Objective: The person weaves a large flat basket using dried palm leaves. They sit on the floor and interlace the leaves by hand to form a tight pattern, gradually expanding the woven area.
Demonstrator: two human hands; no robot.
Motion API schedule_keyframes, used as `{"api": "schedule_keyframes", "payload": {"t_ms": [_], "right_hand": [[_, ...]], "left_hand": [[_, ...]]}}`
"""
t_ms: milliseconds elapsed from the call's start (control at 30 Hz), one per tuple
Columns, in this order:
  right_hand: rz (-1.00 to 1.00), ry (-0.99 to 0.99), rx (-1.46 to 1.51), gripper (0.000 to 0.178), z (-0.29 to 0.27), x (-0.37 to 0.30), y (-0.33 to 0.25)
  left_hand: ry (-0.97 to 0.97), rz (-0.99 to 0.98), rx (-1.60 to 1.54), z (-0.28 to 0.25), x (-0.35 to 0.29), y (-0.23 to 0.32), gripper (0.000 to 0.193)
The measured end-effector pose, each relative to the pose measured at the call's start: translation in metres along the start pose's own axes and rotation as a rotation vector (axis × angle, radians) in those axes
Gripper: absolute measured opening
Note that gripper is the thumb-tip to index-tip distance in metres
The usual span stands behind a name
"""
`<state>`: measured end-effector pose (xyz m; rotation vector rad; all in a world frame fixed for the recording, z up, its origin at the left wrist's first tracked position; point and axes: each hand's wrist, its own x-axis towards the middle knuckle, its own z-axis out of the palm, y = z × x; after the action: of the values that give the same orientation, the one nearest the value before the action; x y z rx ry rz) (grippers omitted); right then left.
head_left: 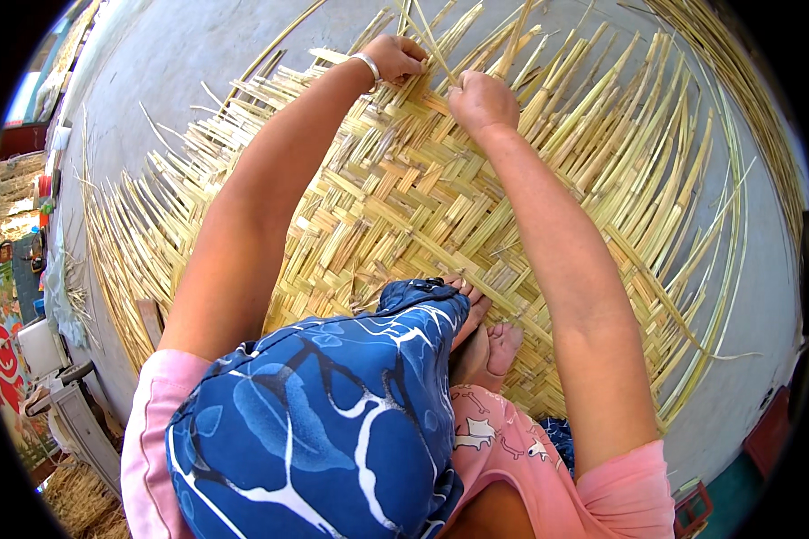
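A woven mat of flat, yellow-green reed strips (440,202) lies on the floor beneath both arms, its loose strip ends fanning out along the far and side edges. At the far edge, my left hand (395,59), with a silver bangle at the wrist, has its fingers closed on reed strips. Just to its right and slightly nearer, my right hand (484,103) is a fist around a reed strip (514,40). Several thin strips cross between the two hands. Exactly which strip ends lie inside the fingers is partly hidden.
My bare feet (502,349) rest on the mat, below a knee in blue patterned cloth (324,404). A bundle of long stalks (751,99) lies at the far right on grey floor (184,67). Along the left are a clear plastic bag (60,296) and a straw heap (81,503).
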<state>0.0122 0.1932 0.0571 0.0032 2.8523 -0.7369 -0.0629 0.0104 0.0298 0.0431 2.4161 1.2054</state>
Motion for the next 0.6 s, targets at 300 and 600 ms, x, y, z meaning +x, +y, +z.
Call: {"api": "schedule_keyframes", "payload": {"t_ms": [300, 600], "right_hand": [[-0.051, 0.015, 0.007, 0.019, -0.005, -0.011, -0.002], [-0.076, 0.022, 0.039, 0.019, -0.007, -0.017, -0.001]], "left_hand": [[0.195, 0.071, 0.617, 0.026, 0.013, -0.002, 0.028], [0.102, 0.172, 0.549, 0.005, 0.020, 0.003, 0.024]]}}
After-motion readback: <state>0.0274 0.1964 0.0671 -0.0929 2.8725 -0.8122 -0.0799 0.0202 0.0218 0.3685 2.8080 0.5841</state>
